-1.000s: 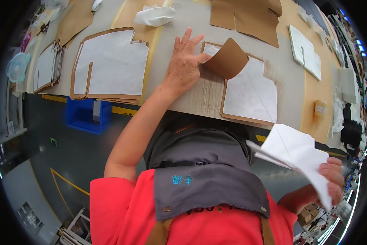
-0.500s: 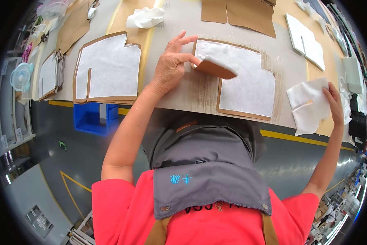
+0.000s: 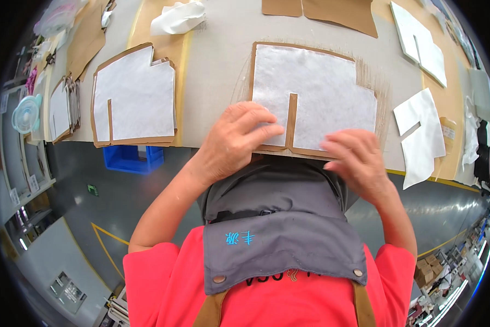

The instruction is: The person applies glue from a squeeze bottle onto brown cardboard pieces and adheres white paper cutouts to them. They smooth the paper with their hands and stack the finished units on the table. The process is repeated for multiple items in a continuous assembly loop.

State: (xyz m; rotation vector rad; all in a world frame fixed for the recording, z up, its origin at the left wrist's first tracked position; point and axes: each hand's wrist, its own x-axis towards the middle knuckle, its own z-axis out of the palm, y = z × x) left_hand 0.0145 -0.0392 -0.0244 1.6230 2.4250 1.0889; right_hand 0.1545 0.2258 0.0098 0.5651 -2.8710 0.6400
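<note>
In front of me lies a brown panel [image 3: 291, 125] with a white sheet [image 3: 316, 76] on its upper face. Brown shows along the border and in a narrow slot up from the front edge. My left hand [image 3: 234, 136] rests over the front left corner, fingers bent toward the slot, holding nothing that I can see. Slightly blurred, my right hand [image 3: 359, 158] is at the front edge right of the slot, fingers extended and a little apart. Off to the right, a loose white slotted piece [image 3: 422, 133] lies at the table edge, apart from both hands.
A stack of similar white-faced brown panels [image 3: 136, 98] sits to the left, with more standing pieces [image 3: 65, 106] beyond. Brown pieces [image 3: 337, 16] and white slotted sheets [image 3: 419, 43] lie at the back. A crumpled white sheet [image 3: 176, 17] is nearby. A blue bin [image 3: 130, 158] stands below the table.
The lifted flap left of the slot now lies flat. My left hand has come down toward the front edge. My right hand has let go of the loose white piece and moved left to the panel.
</note>
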